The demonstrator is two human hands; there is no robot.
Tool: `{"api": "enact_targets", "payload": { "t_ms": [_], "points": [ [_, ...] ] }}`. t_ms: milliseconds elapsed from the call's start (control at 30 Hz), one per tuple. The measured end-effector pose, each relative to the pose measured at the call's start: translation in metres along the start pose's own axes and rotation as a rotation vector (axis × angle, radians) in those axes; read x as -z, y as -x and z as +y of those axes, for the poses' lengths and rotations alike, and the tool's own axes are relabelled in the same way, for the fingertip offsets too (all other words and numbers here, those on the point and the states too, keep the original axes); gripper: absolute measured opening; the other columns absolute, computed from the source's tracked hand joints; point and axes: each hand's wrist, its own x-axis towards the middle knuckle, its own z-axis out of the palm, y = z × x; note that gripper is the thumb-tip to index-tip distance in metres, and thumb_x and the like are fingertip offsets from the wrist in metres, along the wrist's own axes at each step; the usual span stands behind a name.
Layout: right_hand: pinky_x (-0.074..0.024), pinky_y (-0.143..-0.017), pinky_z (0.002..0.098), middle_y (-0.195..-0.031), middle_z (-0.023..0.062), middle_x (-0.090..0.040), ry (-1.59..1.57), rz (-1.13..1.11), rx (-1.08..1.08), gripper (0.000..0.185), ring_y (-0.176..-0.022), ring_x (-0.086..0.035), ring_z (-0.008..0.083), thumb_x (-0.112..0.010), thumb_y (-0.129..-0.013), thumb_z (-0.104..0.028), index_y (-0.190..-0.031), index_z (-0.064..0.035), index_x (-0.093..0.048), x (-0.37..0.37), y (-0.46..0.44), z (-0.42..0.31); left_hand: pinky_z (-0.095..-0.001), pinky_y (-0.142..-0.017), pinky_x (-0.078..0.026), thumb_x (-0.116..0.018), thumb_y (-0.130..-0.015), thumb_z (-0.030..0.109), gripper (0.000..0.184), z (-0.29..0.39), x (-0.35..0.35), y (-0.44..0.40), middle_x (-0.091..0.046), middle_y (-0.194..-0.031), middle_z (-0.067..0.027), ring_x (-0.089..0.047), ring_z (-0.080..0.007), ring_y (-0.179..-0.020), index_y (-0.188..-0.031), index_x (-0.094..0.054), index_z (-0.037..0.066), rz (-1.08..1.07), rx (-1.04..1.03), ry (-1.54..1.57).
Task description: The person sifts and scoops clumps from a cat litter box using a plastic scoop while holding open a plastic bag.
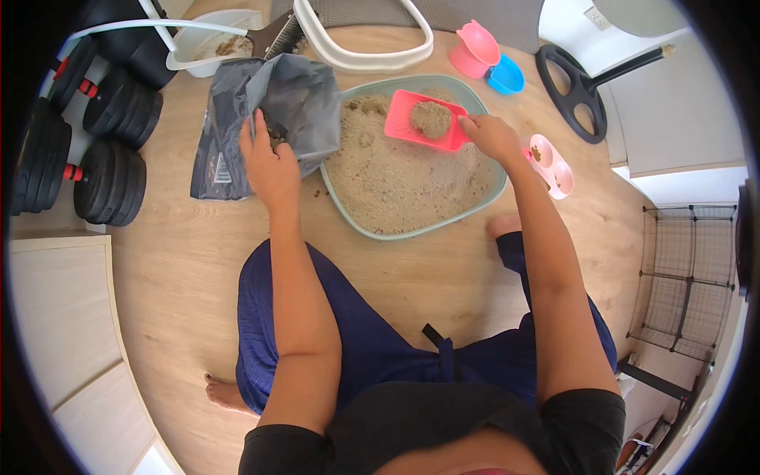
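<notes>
My right hand [492,138] is closed round the handle of a pink litter scoop [401,115]. A clump of sandy litter [431,120] sits in the scoop, which is over the far part of a litter box. The box has a pale green rim [377,235] and holds beige cat litter [404,186]. To its left stands a dark grey plastic bag [313,99] with its mouth open. My left hand [271,170] grips the near edge of that bag, fingers at the opening. Some dark contents show inside, too shaded to make out.
Behind the box lies a white frame-like rim [364,59]. Pink [475,49] and blue [507,75] bowls stand at the back right, with a pink double feeding dish [552,168] nearer. Dumbbells [111,180] line the left side. A wire rack [687,277] stands right.
</notes>
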Motion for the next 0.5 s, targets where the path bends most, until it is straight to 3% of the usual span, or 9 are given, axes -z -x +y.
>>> {"api": "enact_targets", "payload": {
  "t_ms": [100,167,300,367,500],
  "points": [
    [-0.0464,-0.08,0.0427,-0.094,0.0124,-0.067,0.053,0.03,0.068,0.046,-0.091,-0.062,0.0301,-0.037,-0.088,-0.047,-0.1,-0.0134,-0.066,0.019,-0.001,-0.035,-0.0401,-0.096,-0.04,-0.046,-0.076,0.006,0.058,0.0,0.001,0.0,-0.039,-0.139,-0.0148,-0.044,-0.0322,-0.123,-0.133,-0.047,0.012,0.013,-0.008,-0.015],
    [-0.0468,-0.079,0.0435,-0.093,0.0135,-0.066,0.108,0.036,0.154,0.044,-0.091,-0.062,0.0301,-0.038,-0.088,-0.045,-0.099,-0.0123,-0.066,0.027,-0.006,-0.067,-0.0378,-0.102,-0.034,-0.045,-0.075,0.009,0.061,0.001,0.003,-0.001,-0.035,-0.141,-0.016,-0.037,-0.0309,-0.13,-0.136,-0.044,0.016,-0.059,0.057,0.05],
    [-0.0484,-0.07,0.0438,-0.081,0.0152,-0.066,0.205,0.071,0.286,0.044,-0.079,-0.065,0.0305,-0.04,-0.087,-0.042,-0.085,-0.0072,-0.066,0.039,-0.012,-0.143,-0.0377,-0.102,-0.034,-0.045,-0.075,0.009,0.061,0.0,0.001,-0.001,-0.036,-0.141,-0.0158,-0.037,-0.0309,-0.129,-0.136,-0.044,0.016,-0.054,0.048,0.054],
    [-0.0485,-0.063,0.0425,-0.075,0.0137,-0.066,0.351,0.205,0.497,0.034,-0.071,-0.065,0.0297,-0.049,-0.084,-0.035,-0.077,-0.0074,-0.067,0.039,-0.003,-0.177,-0.0371,-0.102,-0.034,-0.045,-0.076,0.01,0.06,-0.002,-0.001,-0.002,-0.037,-0.141,-0.0159,-0.037,-0.0311,-0.129,-0.136,-0.045,0.016,-0.046,0.043,0.05],
    [-0.0471,-0.057,0.0402,-0.071,0.0097,-0.066,0.564,0.317,0.683,0.019,-0.067,-0.065,0.0267,-0.058,-0.08,-0.027,-0.075,-0.0099,-0.066,0.022,-0.013,-0.197,-0.0367,-0.101,-0.034,-0.045,-0.076,0.01,0.06,-0.004,-0.002,-0.001,-0.037,-0.141,-0.0162,-0.038,-0.031,-0.128,-0.135,-0.045,0.016,-0.022,0.015,0.048]
  ]
}}
